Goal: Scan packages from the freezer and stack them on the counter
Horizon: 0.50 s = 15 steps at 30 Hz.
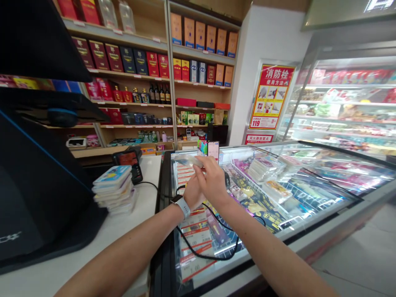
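My right hand (213, 177) is closed, with its thumb and fingers pinching a flat, clear plastic piece (188, 160) whose exact kind I cannot make out. Just below and behind it is my left hand (194, 192), a watch with a pale strap (185, 207) on its wrist. The left fingers are mostly hidden by my right hand. Both hands are over the glass top of a chest freezer (198, 284). A black cable (213, 258) loops across the glass beneath them. Beyond my right hand a phone with a lit screen (213, 150) stands upright.
On the white counter (145, 198) at left sit a stack of flat packs (114, 187) and a black handheld device (131, 163). A large black machine (37, 173) blocks the far left. More flat packs (266, 167) lie on the freezer. Shelves of boxes (139, 74) stand behind.
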Motion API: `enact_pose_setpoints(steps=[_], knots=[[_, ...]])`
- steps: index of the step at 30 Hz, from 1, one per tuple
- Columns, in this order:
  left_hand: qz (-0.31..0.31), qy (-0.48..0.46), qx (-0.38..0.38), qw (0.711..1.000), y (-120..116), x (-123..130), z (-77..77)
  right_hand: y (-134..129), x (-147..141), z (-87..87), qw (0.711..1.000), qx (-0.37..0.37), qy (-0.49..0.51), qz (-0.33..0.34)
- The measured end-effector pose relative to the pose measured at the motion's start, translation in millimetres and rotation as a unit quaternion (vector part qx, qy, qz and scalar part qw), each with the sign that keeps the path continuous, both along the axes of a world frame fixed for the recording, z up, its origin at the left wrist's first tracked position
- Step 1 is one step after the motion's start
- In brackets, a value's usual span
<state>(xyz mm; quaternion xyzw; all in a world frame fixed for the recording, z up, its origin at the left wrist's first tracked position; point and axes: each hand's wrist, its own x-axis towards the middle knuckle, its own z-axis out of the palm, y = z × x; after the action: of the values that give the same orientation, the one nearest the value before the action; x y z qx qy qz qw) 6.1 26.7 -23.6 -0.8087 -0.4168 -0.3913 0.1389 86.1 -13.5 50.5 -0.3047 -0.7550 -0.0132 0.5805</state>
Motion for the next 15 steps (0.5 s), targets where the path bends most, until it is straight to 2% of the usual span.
enact_pose_setpoints(steps=[2, 3, 9, 15], knots=[[-0.023, 0.074, -0.018, 0.997, 0, -13, 0.8, 5, 21, -2.1, 0.999, -0.014, 0.035, -0.029], [-0.028, 0.08, -0.022, 0.996, -1, -18, 1.4, 8, 31, -3.5, 0.997, -0.025, 0.054, -0.039], [-0.033, 0.086, -0.036, 0.995, -1, -22, 3.0, 25, 80, -15.3, 0.984, -0.08, 0.142, -0.068], [-0.035, 0.093, -0.024, 0.995, -1, -22, 1.6, 38, 109, -30.8, 0.977, -0.091, 0.178, -0.08]])
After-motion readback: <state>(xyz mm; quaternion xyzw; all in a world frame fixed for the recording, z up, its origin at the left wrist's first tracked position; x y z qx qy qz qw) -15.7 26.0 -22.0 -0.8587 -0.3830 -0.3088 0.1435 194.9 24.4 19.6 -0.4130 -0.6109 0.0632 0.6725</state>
